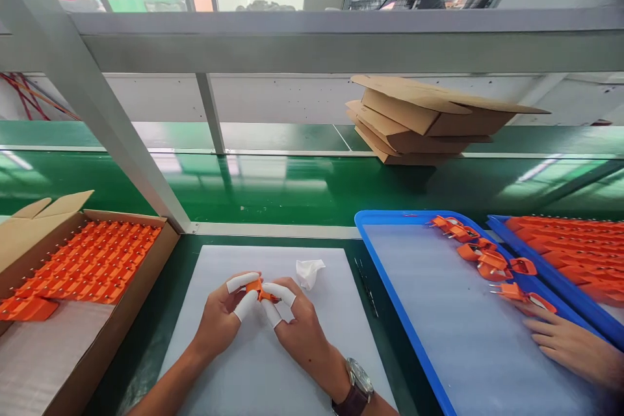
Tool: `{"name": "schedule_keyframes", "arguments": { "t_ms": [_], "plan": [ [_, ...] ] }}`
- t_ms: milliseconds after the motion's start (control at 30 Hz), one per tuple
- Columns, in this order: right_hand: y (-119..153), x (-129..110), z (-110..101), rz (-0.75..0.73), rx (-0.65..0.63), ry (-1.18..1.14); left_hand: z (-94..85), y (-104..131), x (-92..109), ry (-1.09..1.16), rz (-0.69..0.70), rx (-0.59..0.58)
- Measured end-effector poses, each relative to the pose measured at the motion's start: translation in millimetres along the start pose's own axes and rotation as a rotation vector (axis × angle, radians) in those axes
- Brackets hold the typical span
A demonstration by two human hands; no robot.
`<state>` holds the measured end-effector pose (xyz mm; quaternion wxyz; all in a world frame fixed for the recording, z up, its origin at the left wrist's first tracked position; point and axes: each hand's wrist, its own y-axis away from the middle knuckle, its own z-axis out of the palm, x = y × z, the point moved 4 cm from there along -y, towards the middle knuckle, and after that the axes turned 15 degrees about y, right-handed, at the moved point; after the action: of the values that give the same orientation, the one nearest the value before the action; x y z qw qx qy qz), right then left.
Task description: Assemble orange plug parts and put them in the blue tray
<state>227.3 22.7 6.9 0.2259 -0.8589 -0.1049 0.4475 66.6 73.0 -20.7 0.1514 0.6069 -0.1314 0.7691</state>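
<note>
Over the white sheet in the middle, my left hand and my right hand hold one small orange part between them. White covers are on the thumbs and forefingers of both hands. My left fingers pinch the part's left end, and my right fingers close on its right side. A crumpled white tissue lies on the sheet just beyond my right hand. To the right of the sheet lies a thin dark tool.
An open cardboard box with rows of orange parts stands left. At right, a blue tray holds several orange pieces, with another person's hand touching one. Beyond it is a fuller blue tray. Flat cartons are stacked behind the metal frame.
</note>
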Motion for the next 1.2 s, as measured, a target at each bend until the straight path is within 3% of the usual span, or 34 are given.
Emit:
{"name": "schedule_keyframes", "arguments": {
  "t_ms": [200, 367, 600, 767, 967, 1200],
  "plan": [
    [5, 1, 3, -0.027, 0.023, 0.009, -0.3, -3, -3, 0.035, -0.042, 0.070],
    [6, 2, 7, -0.024, 0.011, 0.000, 4.7, -3, 1, 0.082, 0.012, 0.063],
    [5, 19, 5, 0.190, 0.018, -0.059, 7.3, 0, 5, 0.149, -0.104, -0.156],
    [4, 31, 5, 0.354, -0.068, -0.136, 0.1, -2, 4, 0.087, -0.128, -0.137],
    [-2, 19, -3, 0.190, -0.192, -0.008, -8.6, -5, 6, -0.294, -0.066, -0.147],
    [1, 15, 0, 0.071, -0.321, 0.050, -7.8, -4, 2, -0.317, -0.046, -0.218]
  ]
}}
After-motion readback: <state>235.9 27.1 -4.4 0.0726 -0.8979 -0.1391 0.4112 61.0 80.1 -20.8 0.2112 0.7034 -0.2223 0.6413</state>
